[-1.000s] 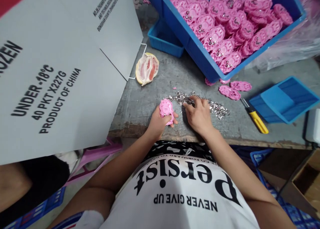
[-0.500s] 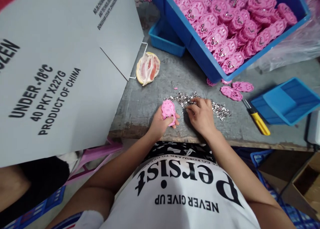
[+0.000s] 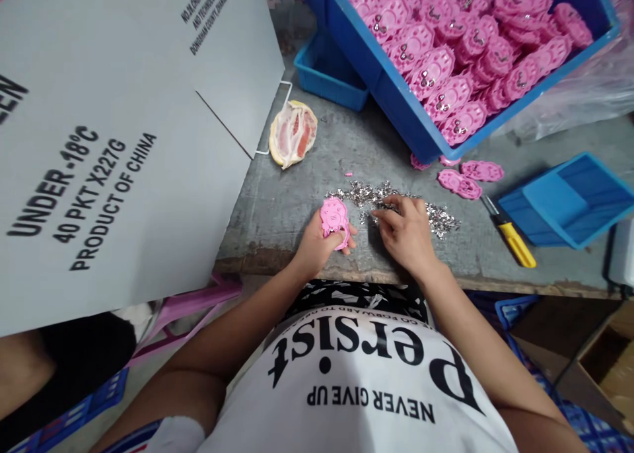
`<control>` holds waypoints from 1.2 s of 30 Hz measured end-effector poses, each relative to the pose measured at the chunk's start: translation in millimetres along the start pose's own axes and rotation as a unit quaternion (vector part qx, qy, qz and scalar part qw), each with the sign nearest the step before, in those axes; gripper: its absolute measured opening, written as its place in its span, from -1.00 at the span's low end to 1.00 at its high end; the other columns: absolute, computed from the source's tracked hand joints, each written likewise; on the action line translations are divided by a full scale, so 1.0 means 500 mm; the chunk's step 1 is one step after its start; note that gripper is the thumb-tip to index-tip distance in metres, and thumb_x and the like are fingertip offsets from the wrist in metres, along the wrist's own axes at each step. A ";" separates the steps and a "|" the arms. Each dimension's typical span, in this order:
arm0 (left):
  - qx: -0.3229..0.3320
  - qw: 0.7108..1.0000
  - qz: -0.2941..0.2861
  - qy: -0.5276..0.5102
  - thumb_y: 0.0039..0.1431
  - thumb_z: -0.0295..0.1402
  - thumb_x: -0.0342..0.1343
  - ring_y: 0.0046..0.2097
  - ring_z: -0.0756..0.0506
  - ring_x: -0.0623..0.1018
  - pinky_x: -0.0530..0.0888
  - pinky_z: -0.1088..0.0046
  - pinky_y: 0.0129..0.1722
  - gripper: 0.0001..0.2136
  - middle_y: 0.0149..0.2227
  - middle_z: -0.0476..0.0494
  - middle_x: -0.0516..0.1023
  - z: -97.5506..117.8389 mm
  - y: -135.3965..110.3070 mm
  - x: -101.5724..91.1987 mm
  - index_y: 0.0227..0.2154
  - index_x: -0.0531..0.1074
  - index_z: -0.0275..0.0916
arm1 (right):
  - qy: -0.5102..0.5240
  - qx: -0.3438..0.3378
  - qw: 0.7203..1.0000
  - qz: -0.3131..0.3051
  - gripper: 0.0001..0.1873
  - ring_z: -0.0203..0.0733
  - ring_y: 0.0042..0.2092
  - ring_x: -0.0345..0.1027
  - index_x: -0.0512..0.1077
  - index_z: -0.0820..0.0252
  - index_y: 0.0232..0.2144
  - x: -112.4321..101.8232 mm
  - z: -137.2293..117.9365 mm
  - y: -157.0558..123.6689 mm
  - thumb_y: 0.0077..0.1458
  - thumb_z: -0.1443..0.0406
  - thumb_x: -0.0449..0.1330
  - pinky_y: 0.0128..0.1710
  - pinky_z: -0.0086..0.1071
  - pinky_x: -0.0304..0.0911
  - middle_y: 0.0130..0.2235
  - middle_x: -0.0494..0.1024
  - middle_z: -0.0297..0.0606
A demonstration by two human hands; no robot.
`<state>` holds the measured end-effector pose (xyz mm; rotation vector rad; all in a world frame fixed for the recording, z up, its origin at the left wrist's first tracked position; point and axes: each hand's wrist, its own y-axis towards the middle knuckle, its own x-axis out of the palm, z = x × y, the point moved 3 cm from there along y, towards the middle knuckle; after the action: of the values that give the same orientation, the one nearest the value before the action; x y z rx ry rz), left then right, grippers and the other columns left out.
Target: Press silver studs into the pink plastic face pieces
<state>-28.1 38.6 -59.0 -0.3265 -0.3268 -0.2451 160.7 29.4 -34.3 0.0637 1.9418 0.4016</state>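
Note:
My left hand (image 3: 317,243) is closed on a pink plastic piece (image 3: 333,215), thumb pressed on its lower end, just above the table's near edge. To its right, my right hand (image 3: 407,234) rests at the heap of small shiny metal parts (image 3: 369,194). Its thumb and index finger point left, among the parts; whether a part is between the fingertips is too small to tell. The heap spreads on both sides of this hand. A tiny pink bit (image 3: 348,174) lies behind the heap.
A large blue bin (image 3: 396,117) full of pink pieces stands at the back right, near a smaller blue tray (image 3: 331,86). Loose pink pieces (image 3: 481,170), a yellow-handled screwdriver (image 3: 516,243) and another blue tray (image 3: 569,202) lie right. Left are a cut citrus fruit (image 3: 293,135) and a big carton (image 3: 148,142).
My right hand has shifted slightly to the right along the metal parts. My left hand keeps the pink piece in the same place. The view has moved a little.

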 end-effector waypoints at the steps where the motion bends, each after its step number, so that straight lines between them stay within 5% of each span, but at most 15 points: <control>1: 0.001 1.000 -0.002 -0.001 -0.01 -0.39 0.25 -0.44 -0.05 0.58 0.47 0.42 -0.48 -0.58 -0.26 -0.11 0.62 0.000 0.000 0.000 -0.09 0.25 -0.23 | 0.000 0.002 1.000 -0.004 -0.71 0.09 0.01 0.22 0.62 0.04 -0.13 0.002 -0.003 0.005 0.27 0.33 0.11 0.02 0.06 0.26 0.05 0.48 -0.09; 7: 0.005 1.000 -0.005 0.005 0.01 -0.40 0.24 -0.43 -0.05 0.58 0.47 0.42 -0.48 -0.61 -0.30 -0.07 0.60 -0.002 -0.001 -0.002 -0.10 0.27 -0.22 | 0.002 0.000 0.999 -0.047 -0.69 0.13 0.07 0.18 0.64 0.09 -0.19 0.015 -0.013 0.007 0.25 0.39 0.08 0.07 0.06 0.21 0.07 0.46 -0.06; 17: 0.003 1.000 -0.013 0.011 0.00 -0.39 0.24 -0.43 -0.05 0.58 0.47 0.41 -0.48 -0.59 -0.26 -0.12 0.62 0.000 0.001 -0.001 -0.09 0.26 -0.23 | 0.005 0.015 1.000 0.014 -0.72 0.09 -0.03 0.29 0.62 0.11 -0.22 -0.009 0.019 -0.013 0.20 0.42 0.11 -0.02 0.05 0.29 -0.03 0.55 -0.09; 27: 0.008 1.000 -0.013 0.020 0.00 -0.39 0.22 -0.42 -0.05 0.58 0.48 0.41 -0.47 -0.60 -0.25 -0.12 0.62 -0.001 0.001 -0.002 -0.09 0.25 -0.23 | -0.030 -0.003 0.999 -0.011 -0.78 0.09 -0.01 0.23 0.61 0.09 -0.30 -0.007 0.012 -0.036 0.27 0.29 0.14 -0.03 0.04 0.28 0.00 0.51 -0.10; 36: 0.009 1.000 -0.003 0.030 -0.04 -0.41 0.21 -0.44 -0.05 0.58 0.48 0.41 -0.51 -0.58 -0.28 -0.11 0.61 0.001 0.002 0.003 -0.10 0.25 -0.25 | -0.051 0.025 0.998 0.027 -0.78 0.09 -0.02 0.23 0.63 0.11 -0.23 -0.029 0.046 -0.044 0.26 0.30 0.15 -0.01 0.02 0.27 0.02 0.49 -0.07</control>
<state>-26.7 39.7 -58.5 -0.3008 -0.2713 -0.2567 190.4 11.1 -36.1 0.1660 1.8519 0.3783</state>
